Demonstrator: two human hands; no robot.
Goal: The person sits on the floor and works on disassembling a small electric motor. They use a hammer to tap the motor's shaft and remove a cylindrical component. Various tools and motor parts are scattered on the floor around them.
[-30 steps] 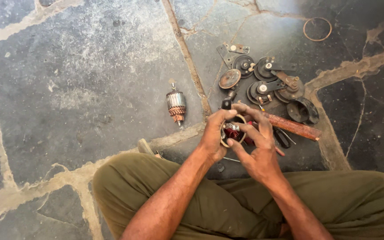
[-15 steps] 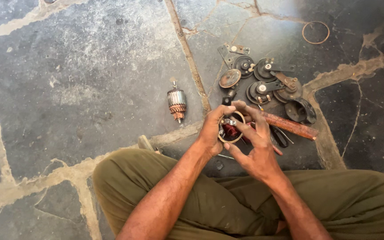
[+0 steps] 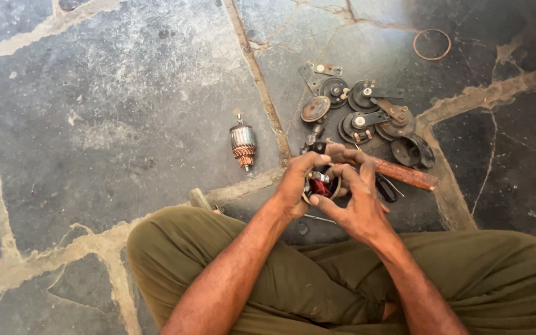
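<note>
Hands (image 3: pixel 333 192) around motor housing (image 3: pixel 321 186)

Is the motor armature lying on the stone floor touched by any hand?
No, the armature lies alone on the floor, apart from both the left hand and the right hand.

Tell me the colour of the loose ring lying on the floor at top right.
Rusty brown; the ring shows in the head view.

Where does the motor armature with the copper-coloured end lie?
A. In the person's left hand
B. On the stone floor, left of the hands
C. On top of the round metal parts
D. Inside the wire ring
B: the armature lies alone on the stone floor, left of both hands.
</note>
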